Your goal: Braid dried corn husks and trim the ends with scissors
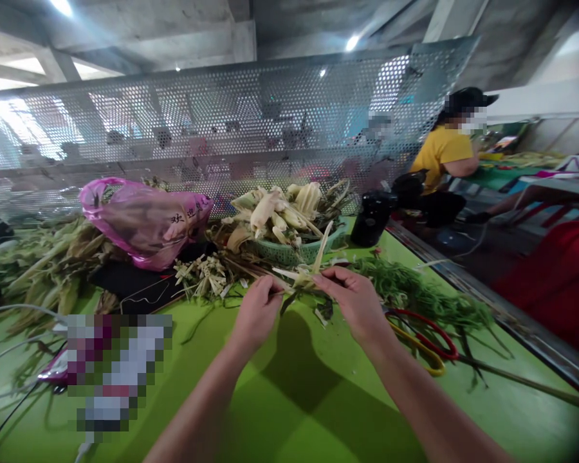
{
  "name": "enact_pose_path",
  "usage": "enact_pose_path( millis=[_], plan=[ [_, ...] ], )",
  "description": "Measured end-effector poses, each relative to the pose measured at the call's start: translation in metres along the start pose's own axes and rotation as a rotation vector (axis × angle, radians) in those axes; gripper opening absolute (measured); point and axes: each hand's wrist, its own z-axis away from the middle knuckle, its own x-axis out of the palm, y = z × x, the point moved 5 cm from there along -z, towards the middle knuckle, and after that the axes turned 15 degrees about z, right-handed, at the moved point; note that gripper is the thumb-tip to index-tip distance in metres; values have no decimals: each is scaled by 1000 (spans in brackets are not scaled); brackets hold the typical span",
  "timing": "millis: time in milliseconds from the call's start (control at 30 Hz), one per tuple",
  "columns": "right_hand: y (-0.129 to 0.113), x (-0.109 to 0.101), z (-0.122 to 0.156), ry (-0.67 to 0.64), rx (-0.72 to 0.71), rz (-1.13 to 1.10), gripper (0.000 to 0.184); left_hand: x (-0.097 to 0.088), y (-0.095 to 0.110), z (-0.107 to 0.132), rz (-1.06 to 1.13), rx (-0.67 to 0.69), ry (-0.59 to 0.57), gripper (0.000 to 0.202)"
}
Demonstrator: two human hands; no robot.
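Observation:
My left hand (258,310) and my right hand (354,299) are both raised over the green table (294,399), fingers pinched on a small woven piece of pale leaf strips (303,278). One loose strip sticks up from it towards the basket. The left hand grips the piece's left end, the right hand its right end. Behind them stands a green basket (289,252) heaped with finished pale leaf figures.
A pink plastic bag (145,218) lies at the back left on piled green leaves (43,263). Cut strips (205,273) lie beside a dark board. Red and yellow scissors (422,341) rest right of my hand, near green trimmings. A person in yellow (441,161) sits at the far right.

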Motion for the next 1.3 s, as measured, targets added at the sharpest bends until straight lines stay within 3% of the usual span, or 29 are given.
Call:
enact_pose_path(
  millis=[167, 300, 433, 533, 700, 800, 900, 967, 1100, 1300],
  plan=[
    [2, 11, 3, -76, -1, -4, 27, 6, 9, 2, -31, 9, -169, 8],
    [1, 21, 7, -135, -26, 15, 26, 13, 0, 5, 223, -156, -217, 21],
    [-1, 21, 8, -154, -8, -97, 27, 21, -9, 7, 373, -264, -245, 20],
    [-1, 15, 6, -111, 11, -121, 29, 23, -9, 8, 340, -246, -282, 25],
    [1, 1, 2, 67, 20, -72, 30, 22, -3, 11, 406, -269, -346, 29],
    [-4, -6, 3, 103, -1, 68, 37, 20, -2, 9, 362, -229, -338, 23],
    [-11, -10, 6, 98, -54, 199, 43, 19, -8, 5, 202, -156, -267, 18],
    [-19, -7, 7, 57, -153, 234, 32, 21, -13, 5, 94, -134, -252, 19],
    [-25, 10, 8, -77, -307, 314, 12, 30, -12, 7, 58, -77, -354, 24],
    [-13, 17, 4, -69, -180, 59, 12, 39, -6, 13, 67, -90, -468, 21]
  ],
)
